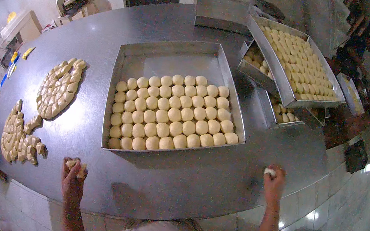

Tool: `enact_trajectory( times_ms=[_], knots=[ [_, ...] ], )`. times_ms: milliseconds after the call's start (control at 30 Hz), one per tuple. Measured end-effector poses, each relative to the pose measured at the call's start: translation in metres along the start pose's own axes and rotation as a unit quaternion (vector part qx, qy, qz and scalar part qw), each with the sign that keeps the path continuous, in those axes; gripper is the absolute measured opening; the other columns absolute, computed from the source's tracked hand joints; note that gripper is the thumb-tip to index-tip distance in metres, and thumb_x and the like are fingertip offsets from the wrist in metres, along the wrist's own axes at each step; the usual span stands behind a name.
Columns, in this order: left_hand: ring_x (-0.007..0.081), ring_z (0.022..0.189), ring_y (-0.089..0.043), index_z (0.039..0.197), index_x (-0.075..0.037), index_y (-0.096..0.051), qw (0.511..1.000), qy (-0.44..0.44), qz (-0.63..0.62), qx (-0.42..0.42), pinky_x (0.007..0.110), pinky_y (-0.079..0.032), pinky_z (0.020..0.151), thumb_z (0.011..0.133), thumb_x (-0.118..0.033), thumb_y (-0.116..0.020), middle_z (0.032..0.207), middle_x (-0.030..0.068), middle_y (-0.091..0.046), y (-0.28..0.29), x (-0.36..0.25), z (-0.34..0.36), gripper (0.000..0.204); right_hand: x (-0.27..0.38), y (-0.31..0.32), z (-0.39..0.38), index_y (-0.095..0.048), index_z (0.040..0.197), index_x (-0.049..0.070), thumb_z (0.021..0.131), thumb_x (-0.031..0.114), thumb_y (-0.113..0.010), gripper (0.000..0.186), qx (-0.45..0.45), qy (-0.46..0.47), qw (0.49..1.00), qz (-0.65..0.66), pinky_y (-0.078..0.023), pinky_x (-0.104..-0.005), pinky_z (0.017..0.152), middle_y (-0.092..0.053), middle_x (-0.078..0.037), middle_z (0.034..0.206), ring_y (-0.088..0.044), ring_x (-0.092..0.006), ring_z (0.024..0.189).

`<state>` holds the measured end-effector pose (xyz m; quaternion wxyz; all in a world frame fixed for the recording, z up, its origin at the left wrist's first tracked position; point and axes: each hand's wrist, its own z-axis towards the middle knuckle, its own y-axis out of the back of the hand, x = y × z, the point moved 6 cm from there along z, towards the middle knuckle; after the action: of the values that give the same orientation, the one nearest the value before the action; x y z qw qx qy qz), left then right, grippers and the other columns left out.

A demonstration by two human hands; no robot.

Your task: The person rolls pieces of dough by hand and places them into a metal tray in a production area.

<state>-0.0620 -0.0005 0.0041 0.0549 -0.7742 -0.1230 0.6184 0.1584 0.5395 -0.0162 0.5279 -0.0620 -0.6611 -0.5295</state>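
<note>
My left hand (pixel 72 178) and right hand (pixel 275 181) gripped dough (pixel 82 171); rounded balls (pixel 174 114) filled most of the tray (pixel 167 59), while cut pieces (pixel 58 89) lay unshaped.

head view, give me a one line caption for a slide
Left hand and right hand hold dough over a metal table, before a tray of dough balls.

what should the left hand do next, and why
The left hand might best set its dough on the table and roll it round: that dough looks uneven, whereas the balls in the tray are smooth, and the tray's far end has room.
</note>
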Motion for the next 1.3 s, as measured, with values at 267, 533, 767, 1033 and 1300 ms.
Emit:
enact_trajectory(
  times_ms=[267, 533, 767, 1033, 1300],
  knots=[
    [0.0055, 0.055, -0.039, 0.069, -0.014, -0.037, 0.991, 0.016, 0.129, -0.018, 0.021, -0.035, 0.049, 0.077, -0.006, -0.063, 0.064, -0.0045, -0.038, 0.015, 0.019, -0.009, 0.028, 0.247, -0.031, 0.120, -0.053, 0.098, 0.002, 0.080, 0.014, -0.057, 0.022, -0.254, 0.253, 0.856, 0.371, -0.042, -0.0315, 0.080, -0.054, -0.008, 0.094, -0.051, -0.0178, 0.088],
    [0.0148, 0.081, -0.048, 0.098, -0.009, -0.048, 0.990, 0.093, -0.010, 0.101, 0.031, -0.040, 0.069, 0.087, -0.035, -0.046, 0.090, 0.0040, -0.049, 0.065, 0.044, 0.006, 0.029, 0.254, -0.208, 0.060, -0.056, 0.098, -0.001, 0.085, 0.026, -0.054, 0.030, 0.029, 0.191, 0.956, 0.222, -0.045, -0.0302, 0.075, -0.061, -0.010, 0.086, -0.058, -0.0197, 0.082],
    [0.0224, 0.116, -0.042, 0.126, -0.005, -0.039, 0.880, 0.298, -0.128, 0.348, 0.038, -0.033, 0.097, 0.086, -0.042, -0.047, 0.125, 0.0064, -0.046, -0.026, 0.037, -0.033, 0.055, 0.285, -0.273, -0.179, -0.051, 0.116, 0.008, 0.087, 0.022, -0.047, 0.033, 0.449, 0.300, 0.810, 0.229, -0.034, -0.0339, 0.094, -0.044, -0.010, 0.122, -0.040, -0.0200, 0.113],
    [0.0305, 0.098, -0.049, 0.103, -0.006, -0.058, 0.790, -0.252, 0.550, -0.099, 0.038, -0.038, 0.087, 0.077, -0.012, -0.060, 0.105, 0.0140, -0.054, 0.177, -0.054, 0.082, 0.027, 0.090, -0.128, -0.148, -0.044, 0.120, -0.001, 0.092, 0.027, -0.035, 0.041, 0.027, 0.235, 0.928, -0.288, -0.029, -0.0439, 0.099, -0.045, -0.019, 0.123, -0.041, -0.0333, 0.114],
    [0.0315, 0.098, -0.049, 0.104, -0.011, -0.058, 0.700, -0.288, 0.607, -0.243, 0.040, -0.041, 0.083, 0.075, -0.017, -0.059, 0.104, 0.0146, -0.054, 0.237, -0.048, 0.152, 0.029, 0.092, -0.173, -0.116, -0.046, 0.110, -0.002, 0.087, 0.035, -0.044, 0.043, -0.036, 0.119, 0.942, -0.312, -0.031, -0.0490, 0.088, -0.043, -0.026, 0.113, -0.041, -0.0413, 0.102]
  ],
)
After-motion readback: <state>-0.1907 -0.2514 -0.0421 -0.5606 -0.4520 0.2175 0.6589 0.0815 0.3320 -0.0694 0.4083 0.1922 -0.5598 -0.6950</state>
